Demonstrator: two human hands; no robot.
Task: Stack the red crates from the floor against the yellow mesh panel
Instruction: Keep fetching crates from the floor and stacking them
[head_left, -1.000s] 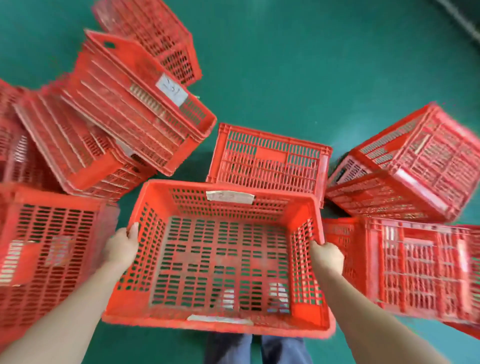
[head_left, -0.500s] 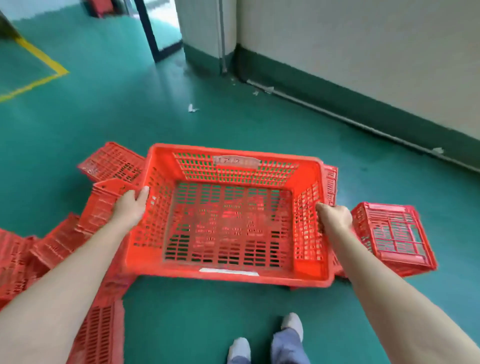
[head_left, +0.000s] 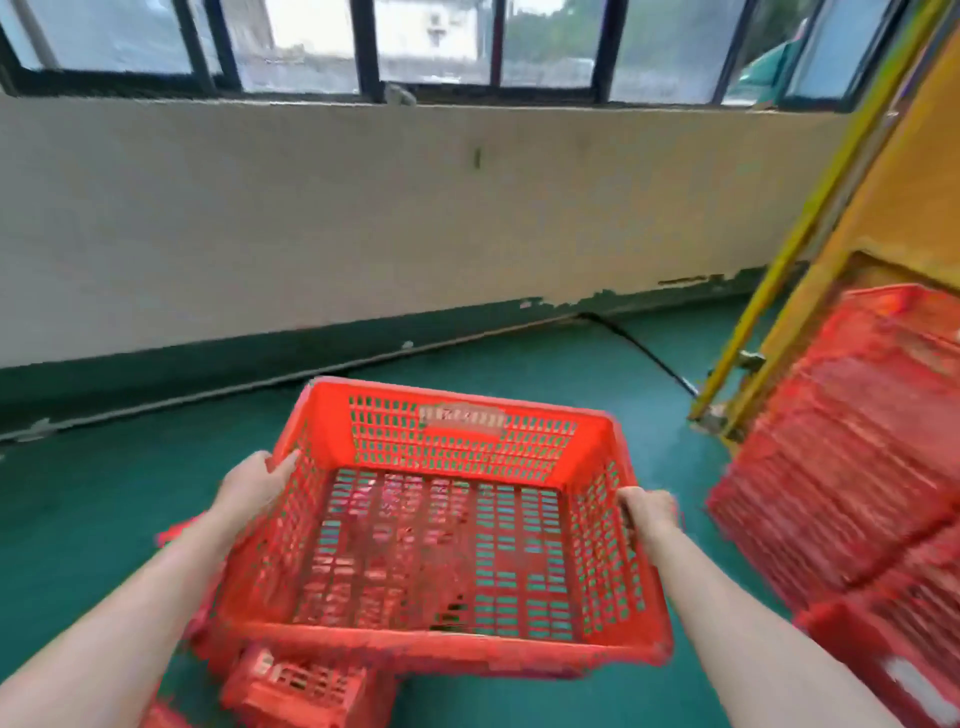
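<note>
I carry an empty red crate (head_left: 447, 525) in front of me, open side up, above the green floor. My left hand (head_left: 254, 488) grips its left rim, thumb over the edge. My right hand (head_left: 647, 512) grips the right rim. A stack of red crates (head_left: 852, 457) stands at the right, leaning against the yellow mesh panel (head_left: 878, 192). Below the carried crate another red crate (head_left: 296, 686) lies on the floor, partly hidden.
A cream wall (head_left: 363, 218) with a dark green skirting runs across ahead, windows above it. A black cable (head_left: 639, 348) lies on the green floor (head_left: 78, 519) near the panel's foot.
I have turned right with the crate in both hands. The scattered floor crates left the view; the window wall, the yellow panel and the crate stack came in.
</note>
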